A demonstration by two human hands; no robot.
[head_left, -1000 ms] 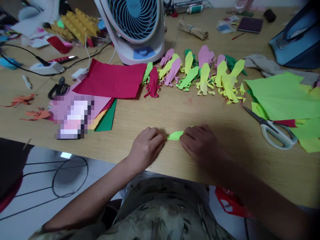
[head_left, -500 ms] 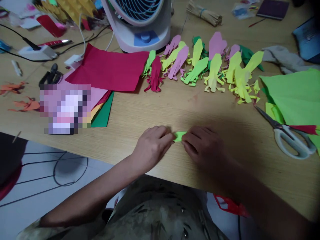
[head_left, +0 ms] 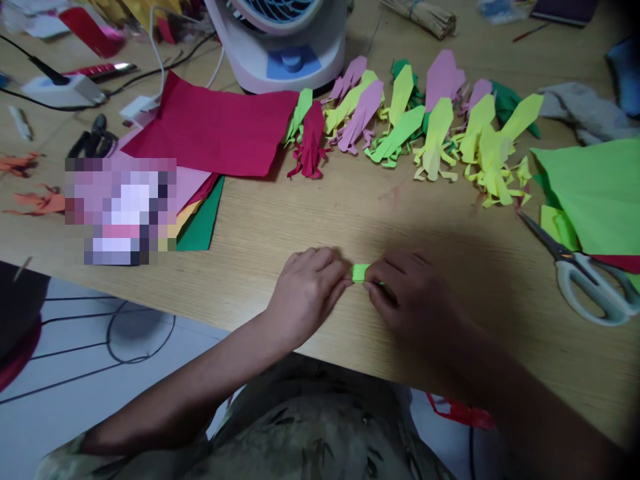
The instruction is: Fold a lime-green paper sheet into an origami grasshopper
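A small folded piece of bright green paper (head_left: pixel 359 273) is pinched between my two hands, just above the wooden table. My left hand (head_left: pixel 309 293) grips its left end, with thumb and fingers closed. Its right end is in the closed fingers of my right hand (head_left: pixel 415 290), which lies in shadow. Only the short middle stretch of the paper shows; my fingers cover both ends. Beyond my hands stand several folded paper figures with trailing legs, among them a red one (head_left: pixel 311 141) and a pale yellow one (head_left: pixel 436 140).
White-handled scissors (head_left: pixel 587 273) lie at the right beside large green paper sheets (head_left: pixel 593 193). A red sheet (head_left: pixel 220 130) tops a stack of coloured paper at the left. A white fan (head_left: pixel 295 60) stands at the back. Orange figures (head_left: pixel 37 200) lie far left.
The view has shifted slightly, so the far items sit a little higher and more spread out. Both hands keep their pinch on the green paper, with the fingers only slightly moved.
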